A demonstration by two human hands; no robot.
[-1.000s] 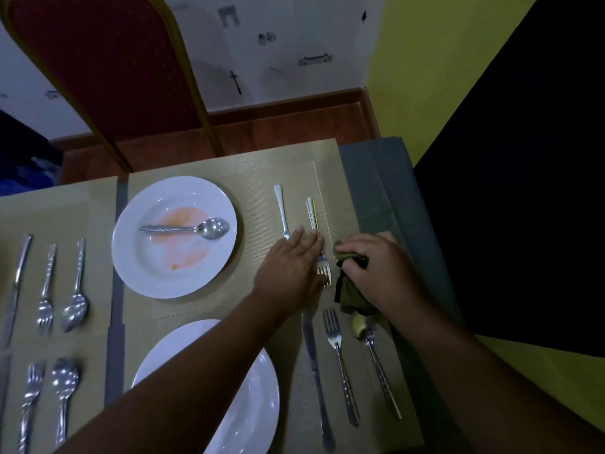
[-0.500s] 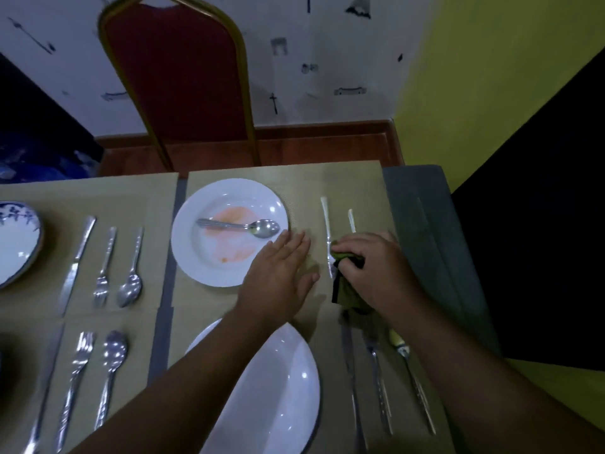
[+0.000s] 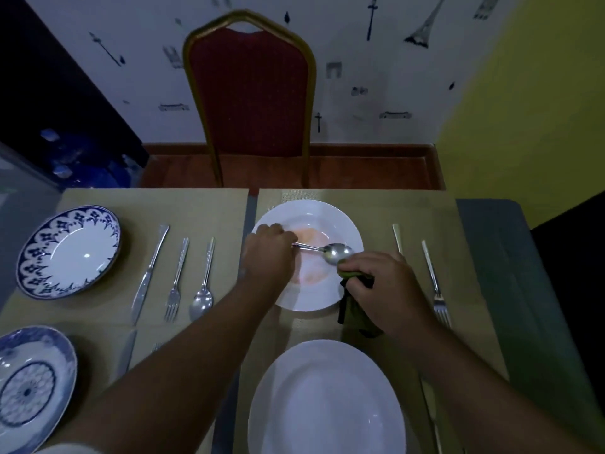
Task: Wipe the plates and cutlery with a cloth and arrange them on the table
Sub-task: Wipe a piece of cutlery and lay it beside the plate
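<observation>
1. Spoon (image 3: pixel 322 250) lies across the dirty white plate (image 3: pixel 327 213). Its handle points to 9 o'clock and its round end sits at 3 o'clock. That plate is on the worktop (image 3: pixel 376 204), at 12 o'clock from the clean white plate (image 3: pixel 327 404) close to the person.
2. At the plate's 9 o'clock edge, the left hand (image 3: pixel 268 250) has its grip closed on the spoon's handle, with the fingers curled round it.
3. At about 4 o'clock on the plate, the right hand (image 3: pixel 383 283) has its grip tight round the green cloth (image 3: pixel 355 314). The cloth is bunched under the fingers and hangs down toward 6 o'clock, past the plate's edge. The fingertips are just beside the spoon's round end. The room is dim, so I cannot tell if the cloth touches the spoon yet.
4. An orange smear (image 3: pixel 311 237) covers the middle of the plate, under the spoon.
5. What could go wrong:
   - The hanging cloth could drag through the smear and carry the mess onto the mat.
   - The spoon is thin and shiny, so it might slip from the left hand and clatter on the plate.
   - Pressing hard on the plate's edge could tip or slide it.
   - A wide rub could bump the knife (image 3: pixel 397 235) and fork (image 3: pixel 435 283), which lie neatly at 3 o'clock.
</observation>
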